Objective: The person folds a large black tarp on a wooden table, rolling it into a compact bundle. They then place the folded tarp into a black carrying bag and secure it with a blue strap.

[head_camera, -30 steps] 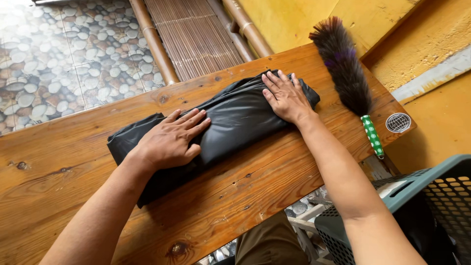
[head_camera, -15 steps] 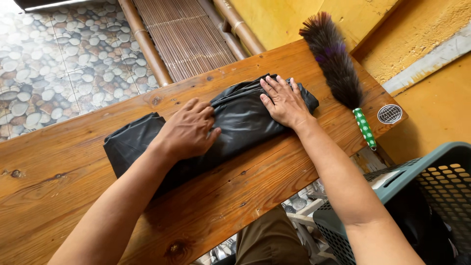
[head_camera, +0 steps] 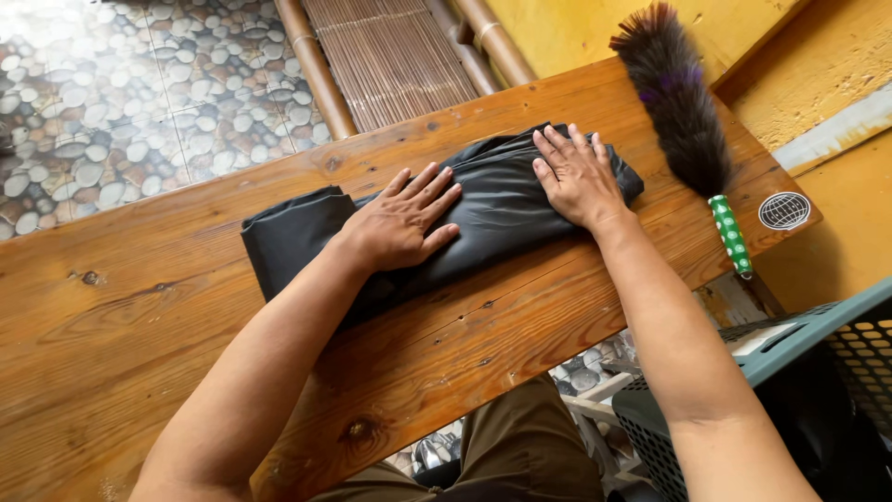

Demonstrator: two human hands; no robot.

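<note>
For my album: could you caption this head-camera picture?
Left hand and right hand press flat on a folded black cloth on a wooden table, beside a feather duster.

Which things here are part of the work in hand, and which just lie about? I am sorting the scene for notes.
In hand:
- folded black cloth, flat on the wooden table
- left hand, flat on the cloth
- right hand, flat on the cloth

Lying about:
- feather duster with green handle, beside the cloth
- round sticker on the table corner
- grey plastic basket beside the table

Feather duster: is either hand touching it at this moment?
No. The feather duster lies alone on the wooden table, while the left hand and right hand both press flat on the folded black cloth.
</note>
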